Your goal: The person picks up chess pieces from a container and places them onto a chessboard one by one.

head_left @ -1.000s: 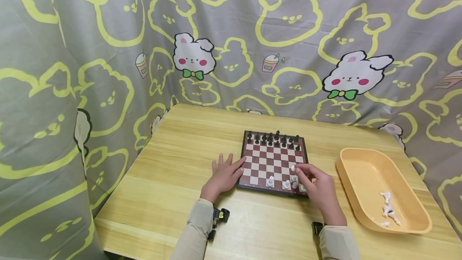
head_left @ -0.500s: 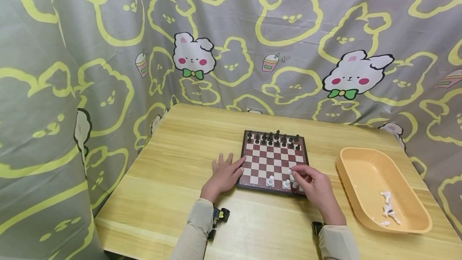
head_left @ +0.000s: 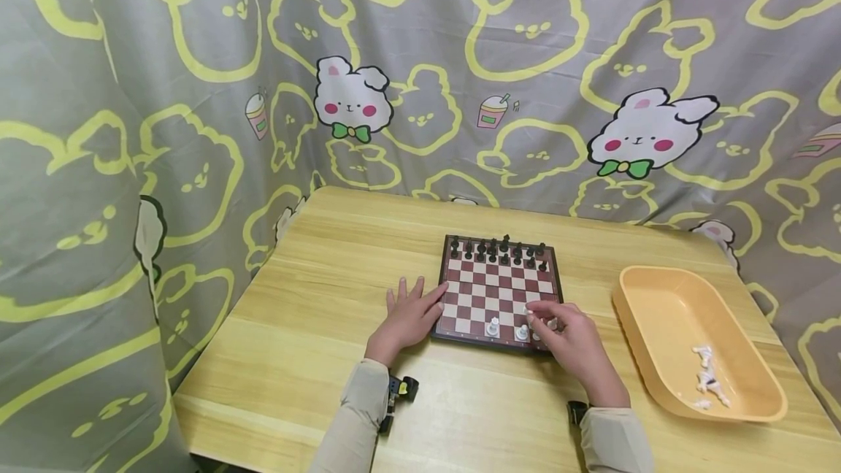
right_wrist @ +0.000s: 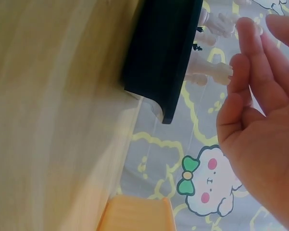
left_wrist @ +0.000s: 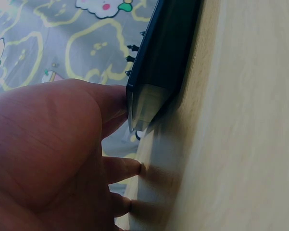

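Note:
A red-and-white checkered chessboard [head_left: 485,291] lies on the table. My left hand [head_left: 409,321] has its fingers spread, the thumb and index finger touching the board's left edge, also visible in the left wrist view. My right hand [head_left: 578,341] hovers over the near right part of the board. Between its thumb and index finger it pinches a small white chess piece [head_left: 528,310], mostly covered by the fingertips; it looks like a pawn. White pieces [head_left: 493,327] stand on the near side, some behind the right hand. A white rook [right_wrist: 221,72] shows in the right wrist view.
Black chess pieces [head_left: 504,244] stand in two rows along the far side. Right of the board sits an orange plastic tray [head_left: 663,327] with several white pieces [head_left: 708,378] lying in it. A patterned curtain [head_left: 420,57] hangs behind the wooden table [head_left: 315,283].
My right hand has shifted slightly left with the white piece, now nearer the middle of the board's right half. The left hand stays in place.

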`<state>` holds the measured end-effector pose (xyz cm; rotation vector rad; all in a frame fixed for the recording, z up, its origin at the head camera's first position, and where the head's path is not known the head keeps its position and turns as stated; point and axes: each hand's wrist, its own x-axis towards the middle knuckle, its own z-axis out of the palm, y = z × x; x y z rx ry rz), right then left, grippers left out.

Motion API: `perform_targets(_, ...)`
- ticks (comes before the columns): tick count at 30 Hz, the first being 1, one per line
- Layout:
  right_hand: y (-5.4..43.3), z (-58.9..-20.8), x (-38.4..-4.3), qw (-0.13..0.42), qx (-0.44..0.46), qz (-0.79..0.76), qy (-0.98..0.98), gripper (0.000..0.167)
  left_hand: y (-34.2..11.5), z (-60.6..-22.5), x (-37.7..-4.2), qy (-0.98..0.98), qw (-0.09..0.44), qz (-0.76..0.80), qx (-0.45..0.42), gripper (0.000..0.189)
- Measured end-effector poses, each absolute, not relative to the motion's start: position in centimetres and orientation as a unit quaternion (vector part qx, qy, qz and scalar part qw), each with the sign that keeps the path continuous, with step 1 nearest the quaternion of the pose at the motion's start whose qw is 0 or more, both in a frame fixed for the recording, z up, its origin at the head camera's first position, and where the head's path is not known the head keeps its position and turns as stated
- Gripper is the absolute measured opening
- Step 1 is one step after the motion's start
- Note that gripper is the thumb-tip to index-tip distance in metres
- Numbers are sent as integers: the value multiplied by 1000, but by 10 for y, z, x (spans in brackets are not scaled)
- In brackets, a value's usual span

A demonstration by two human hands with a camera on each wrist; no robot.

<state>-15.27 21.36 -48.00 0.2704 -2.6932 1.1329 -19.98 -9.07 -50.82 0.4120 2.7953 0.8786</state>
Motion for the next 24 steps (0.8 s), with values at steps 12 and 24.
perform_targets(12, 216, -482, -153, 74, 112, 372, -919, 24, -90, -509, -201, 940, 89, 298, 137, 50)
perform_targets(24, 217, -483, -153, 59, 108, 357, -926, 25, -91, -510, -201, 940, 90, 297, 140, 50)
